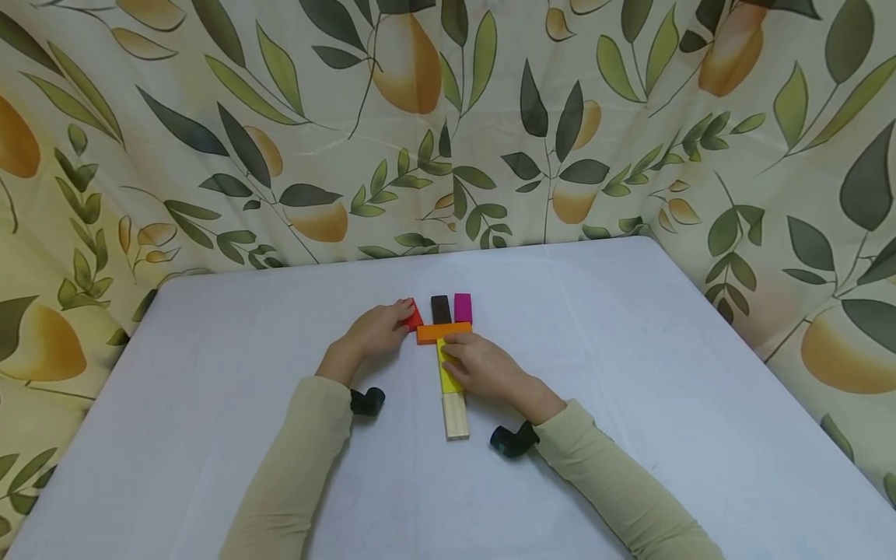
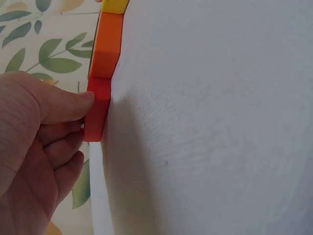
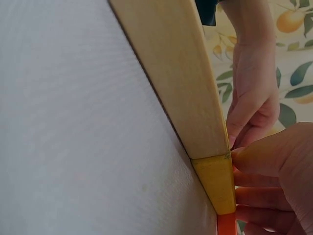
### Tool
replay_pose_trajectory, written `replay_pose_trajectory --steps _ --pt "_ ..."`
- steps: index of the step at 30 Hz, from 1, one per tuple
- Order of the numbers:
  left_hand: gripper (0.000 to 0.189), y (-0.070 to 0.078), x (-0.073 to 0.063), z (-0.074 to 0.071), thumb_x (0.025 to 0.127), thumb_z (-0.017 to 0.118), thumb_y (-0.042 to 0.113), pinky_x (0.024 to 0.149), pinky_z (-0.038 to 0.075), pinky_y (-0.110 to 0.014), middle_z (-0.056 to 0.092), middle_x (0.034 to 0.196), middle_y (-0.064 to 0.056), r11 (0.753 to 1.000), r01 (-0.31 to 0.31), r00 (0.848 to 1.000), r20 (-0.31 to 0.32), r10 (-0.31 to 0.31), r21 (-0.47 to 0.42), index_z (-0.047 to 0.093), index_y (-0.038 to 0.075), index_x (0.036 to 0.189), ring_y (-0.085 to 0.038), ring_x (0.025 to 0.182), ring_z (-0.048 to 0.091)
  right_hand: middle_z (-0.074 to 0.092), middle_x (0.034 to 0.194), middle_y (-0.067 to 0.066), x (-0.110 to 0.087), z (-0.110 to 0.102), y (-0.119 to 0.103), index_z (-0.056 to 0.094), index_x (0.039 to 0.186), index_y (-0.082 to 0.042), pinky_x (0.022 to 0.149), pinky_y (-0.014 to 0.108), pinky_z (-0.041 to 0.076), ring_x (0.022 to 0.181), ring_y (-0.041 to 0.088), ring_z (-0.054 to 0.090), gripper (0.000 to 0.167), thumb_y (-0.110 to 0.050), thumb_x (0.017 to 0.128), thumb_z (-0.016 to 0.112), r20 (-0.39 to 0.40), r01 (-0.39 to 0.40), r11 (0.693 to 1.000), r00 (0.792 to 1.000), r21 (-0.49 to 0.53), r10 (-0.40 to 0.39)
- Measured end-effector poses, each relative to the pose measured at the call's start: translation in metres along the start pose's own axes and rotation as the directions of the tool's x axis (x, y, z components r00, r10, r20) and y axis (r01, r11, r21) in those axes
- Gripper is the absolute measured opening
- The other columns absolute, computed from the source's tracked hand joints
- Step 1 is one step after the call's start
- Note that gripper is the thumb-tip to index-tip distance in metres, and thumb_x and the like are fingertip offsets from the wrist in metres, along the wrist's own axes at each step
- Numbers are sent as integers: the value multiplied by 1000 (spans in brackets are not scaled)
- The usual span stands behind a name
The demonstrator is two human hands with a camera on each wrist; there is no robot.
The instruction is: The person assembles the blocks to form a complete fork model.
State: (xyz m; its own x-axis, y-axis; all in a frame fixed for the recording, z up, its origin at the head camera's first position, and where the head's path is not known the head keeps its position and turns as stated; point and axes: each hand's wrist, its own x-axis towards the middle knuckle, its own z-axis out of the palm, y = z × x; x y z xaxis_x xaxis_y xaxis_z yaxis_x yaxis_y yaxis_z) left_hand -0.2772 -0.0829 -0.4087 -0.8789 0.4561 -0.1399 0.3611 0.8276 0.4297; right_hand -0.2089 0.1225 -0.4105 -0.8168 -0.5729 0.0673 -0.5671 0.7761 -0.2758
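At the figure's left, my left hand (image 1: 378,330) pinches a red block (image 1: 414,315). The left wrist view shows its thumb on the side of the red block (image 2: 99,107), with the other fingers partly behind it. My right hand (image 1: 493,369) rests its fingertips on a yellow block (image 1: 448,381). Past the yellow one, an orange block (image 1: 428,335) lies crosswise, its left end against the red block. A plain wood block (image 1: 456,420) continues the line toward me; the right wrist view has its long side (image 3: 171,73) up close.
Beyond the orange block lie a dark brown block (image 1: 440,309) and a magenta block (image 1: 463,308), side by side with a gap. Everything lies on a white-covered table (image 1: 595,327). A leaf-and-fruit patterned cloth (image 1: 434,155) hangs around its far side.
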Motion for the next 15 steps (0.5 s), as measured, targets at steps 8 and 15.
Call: replay_pose_trajectory --steps 8,15 --pt "47 0 2 -1 94 52 18 107 23 -38 34 144 -3 1000 -16 1000 10 16 -2 40 9 138 -18 134 26 58 120 10 0 -1 0 65 115 -4 92 32 44 111 21 53 34 -23 87 64 -4 0 1000 1000 1 0" --pt "47 1 2 -3 93 52 17 107 23 -38 35 143 -2 1000 -17 1000 13 17 -5 40 9 138 -19 134 27 59 119 10 0 -1 -1 64 115 -3 92 32 44 111 21 54 34 -23 87 64 -10 10 1000 1000 5 -10"
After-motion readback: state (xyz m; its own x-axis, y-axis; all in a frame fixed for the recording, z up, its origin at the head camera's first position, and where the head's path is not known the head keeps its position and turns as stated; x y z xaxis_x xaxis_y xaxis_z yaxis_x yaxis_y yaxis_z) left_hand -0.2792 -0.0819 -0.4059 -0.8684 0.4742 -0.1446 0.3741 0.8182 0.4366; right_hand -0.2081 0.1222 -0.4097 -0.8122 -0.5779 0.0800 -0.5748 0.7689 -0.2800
